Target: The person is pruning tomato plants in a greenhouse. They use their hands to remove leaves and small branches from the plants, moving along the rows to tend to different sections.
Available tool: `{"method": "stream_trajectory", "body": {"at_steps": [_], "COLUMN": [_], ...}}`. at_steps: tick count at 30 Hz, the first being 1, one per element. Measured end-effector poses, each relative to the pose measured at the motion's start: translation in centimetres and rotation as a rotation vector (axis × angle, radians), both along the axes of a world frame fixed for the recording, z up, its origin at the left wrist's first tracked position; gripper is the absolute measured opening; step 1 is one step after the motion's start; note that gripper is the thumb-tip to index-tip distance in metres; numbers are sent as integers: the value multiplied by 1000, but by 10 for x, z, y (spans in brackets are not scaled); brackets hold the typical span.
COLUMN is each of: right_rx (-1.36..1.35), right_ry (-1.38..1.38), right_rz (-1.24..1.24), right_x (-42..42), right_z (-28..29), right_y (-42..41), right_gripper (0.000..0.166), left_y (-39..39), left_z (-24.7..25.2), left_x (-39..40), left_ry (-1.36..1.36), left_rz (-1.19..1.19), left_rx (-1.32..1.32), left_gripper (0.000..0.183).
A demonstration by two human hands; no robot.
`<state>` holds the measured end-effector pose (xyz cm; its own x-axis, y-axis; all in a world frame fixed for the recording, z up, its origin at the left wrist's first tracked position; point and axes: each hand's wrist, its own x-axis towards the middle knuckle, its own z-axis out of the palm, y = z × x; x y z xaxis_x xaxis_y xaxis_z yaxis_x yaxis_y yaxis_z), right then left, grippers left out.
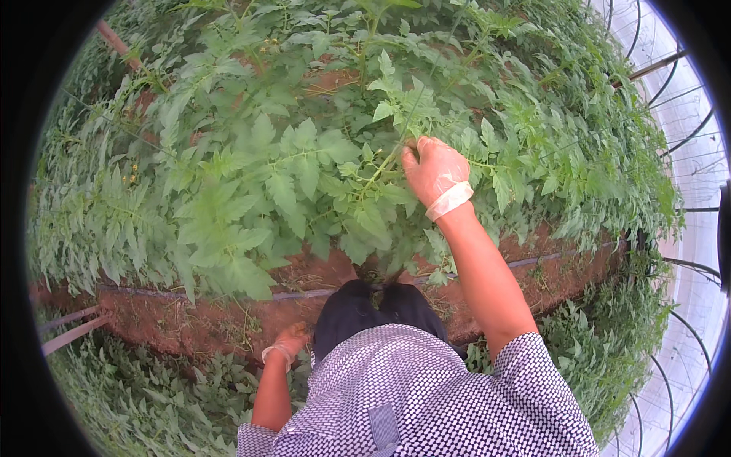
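Observation:
My right hand, in a thin clear glove, reaches forward into the leaves of a tomato plant. Its thumb and fingers close on the upper part of a green stem, where a thin support string runs up past the leaves. The exact grip is partly hidden behind the fingers. Above the hand stands the leafy shoot tip of the plant. My left hand, gloved the same way, hangs low beside my thigh over the soil path. Whether its fingers are closed or hold anything is unclear.
Dense tomato foliage spreads ahead, with small yellow flowers at left. Along the reddish soil path runs a thin irrigation line. Wooden poles stand at the left. Curved ribs and translucent sheeting line the right.

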<state>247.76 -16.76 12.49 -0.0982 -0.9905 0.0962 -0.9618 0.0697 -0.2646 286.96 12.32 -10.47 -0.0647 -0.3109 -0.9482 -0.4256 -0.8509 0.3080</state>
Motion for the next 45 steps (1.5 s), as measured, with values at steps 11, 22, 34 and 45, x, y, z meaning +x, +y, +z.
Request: {"method": "stream_trajectory", "body": {"at_steps": [11, 22, 34, 45], "right_rx": [48, 79, 762, 909], "right_ry": [-88, -862, 205, 545], "right_rz": [125, 294, 907, 900], "right_x": [-12, -42, -106, -186], "right_z": [9, 17, -171, -209], "right_y": [8, 15, 136, 159], "right_gripper": [24, 25, 53, 27], "left_y": [10, 100, 206, 258], "left_z": [16, 24, 42, 34], "left_x": [-20, -90, -183, -204], "left_ry": [5, -85, -115, -124], "left_rz": [201, 458, 883, 1141], "left_rx": [-162, -198, -108, -3], "left_gripper": [59, 51, 50, 37]}}
